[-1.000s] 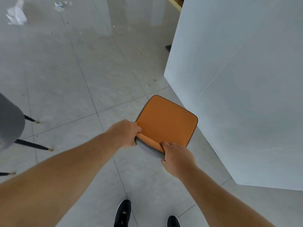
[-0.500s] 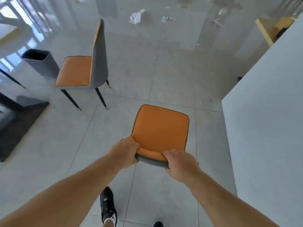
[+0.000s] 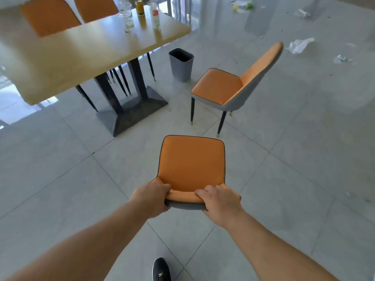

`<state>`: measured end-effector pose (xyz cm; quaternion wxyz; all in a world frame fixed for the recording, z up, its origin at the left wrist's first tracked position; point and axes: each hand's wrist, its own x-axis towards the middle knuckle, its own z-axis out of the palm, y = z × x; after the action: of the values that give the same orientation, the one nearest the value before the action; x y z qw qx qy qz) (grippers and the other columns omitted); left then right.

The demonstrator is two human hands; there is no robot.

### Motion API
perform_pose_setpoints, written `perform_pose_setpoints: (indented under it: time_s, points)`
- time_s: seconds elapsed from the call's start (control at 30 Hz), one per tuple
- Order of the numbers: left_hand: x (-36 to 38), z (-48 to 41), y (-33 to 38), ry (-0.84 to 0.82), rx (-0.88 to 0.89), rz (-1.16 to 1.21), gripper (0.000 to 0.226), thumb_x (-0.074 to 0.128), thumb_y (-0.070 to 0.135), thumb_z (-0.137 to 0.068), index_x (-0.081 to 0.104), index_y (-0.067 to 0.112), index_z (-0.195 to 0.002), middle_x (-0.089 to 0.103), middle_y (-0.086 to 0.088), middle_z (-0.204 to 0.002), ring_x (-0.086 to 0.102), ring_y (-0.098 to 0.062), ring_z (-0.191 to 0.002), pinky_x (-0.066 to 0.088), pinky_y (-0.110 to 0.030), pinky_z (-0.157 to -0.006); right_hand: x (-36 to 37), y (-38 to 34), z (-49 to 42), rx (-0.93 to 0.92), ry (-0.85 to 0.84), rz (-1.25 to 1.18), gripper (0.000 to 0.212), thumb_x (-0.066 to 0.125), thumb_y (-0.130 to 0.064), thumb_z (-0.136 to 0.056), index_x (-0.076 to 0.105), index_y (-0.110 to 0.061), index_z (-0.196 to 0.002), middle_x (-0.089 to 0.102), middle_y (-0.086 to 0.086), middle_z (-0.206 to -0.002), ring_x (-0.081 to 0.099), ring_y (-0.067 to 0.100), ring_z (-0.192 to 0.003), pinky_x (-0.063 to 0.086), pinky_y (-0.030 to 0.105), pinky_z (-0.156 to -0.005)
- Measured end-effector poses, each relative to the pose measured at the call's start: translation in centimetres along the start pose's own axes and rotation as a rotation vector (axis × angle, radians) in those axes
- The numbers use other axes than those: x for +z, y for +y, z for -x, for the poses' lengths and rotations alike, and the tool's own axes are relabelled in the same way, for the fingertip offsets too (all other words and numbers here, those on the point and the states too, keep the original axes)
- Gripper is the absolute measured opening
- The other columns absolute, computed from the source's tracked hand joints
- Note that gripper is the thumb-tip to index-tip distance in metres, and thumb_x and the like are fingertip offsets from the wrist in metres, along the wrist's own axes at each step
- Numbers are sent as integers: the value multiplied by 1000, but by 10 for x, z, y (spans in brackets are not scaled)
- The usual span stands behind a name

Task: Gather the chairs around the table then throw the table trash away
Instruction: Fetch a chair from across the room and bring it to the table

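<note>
I hold an orange chair [image 3: 191, 161] by the top of its backrest, seen from above. My left hand [image 3: 151, 196] grips the backrest's left end and my right hand [image 3: 220, 200] its right end. A second orange and grey chair [image 3: 229, 88] stands free on the floor ahead to the right. The wooden table [image 3: 81, 49] is at the upper left, with glasses [image 3: 125, 12], a can [image 3: 140, 7] and a bottle [image 3: 155, 14] on its far end. Two more orange chairs [image 3: 48, 17] stand behind the table.
A grey trash bin [image 3: 181, 64] stands on the floor beside the table's corner. The table's dark pedestal base [image 3: 129, 112] lies ahead to the left. Crumpled paper [image 3: 300, 44] and other litter are scattered on the tiles at the upper right. My shoe [image 3: 161, 269] is at the bottom.
The view has swung left: the white wall at the right is gone and the table, bin and far chairs have come into sight. Both hands keep their grip on the chair.
</note>
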<state>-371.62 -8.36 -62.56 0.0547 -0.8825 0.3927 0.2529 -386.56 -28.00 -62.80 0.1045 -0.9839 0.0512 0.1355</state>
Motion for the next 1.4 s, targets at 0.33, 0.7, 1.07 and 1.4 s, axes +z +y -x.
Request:
perform_pose_setpoints:
  time_s: [0.33,0.7,1.07,1.4]
  points:
    - [-20,-4,-131,35,-297,151,36,60,64,-87,53,33,-105,60,9,-93,59,-18,-86,52,-34,-69,-44,-78,-175,-255,-11,167,40,62,-29,-98,53,-44,-134,61,-6,-113,56,28,-99,29,39,-68]
    - [-80,-87,-231,104,-524,226,27,60,50,-93,52,29,-107,61,5,-99,59,-19,-79,50,-33,-64,-101,-86,-380,-501,-57,204,39,51,-16,-100,54,-40,-131,60,0,-109,54,31,-95,41,44,-76]
    - [-145,-193,-346,185,-653,297,22,62,41,-92,47,28,-100,60,4,-95,63,-23,-82,56,-38,-71,-146,-101,-571,-577,-32,273,14,59,-20,-95,52,-28,-104,53,-2,-90,51,25,-79,42,38,-66]
    - [-194,-206,-438,69,-696,279,24,62,41,-87,52,31,-106,58,7,-95,61,-17,-85,55,-34,-77,-167,-163,-638,-645,-30,158,32,69,-40,-94,40,-28,-96,49,-1,-89,51,26,-80,40,43,-67]
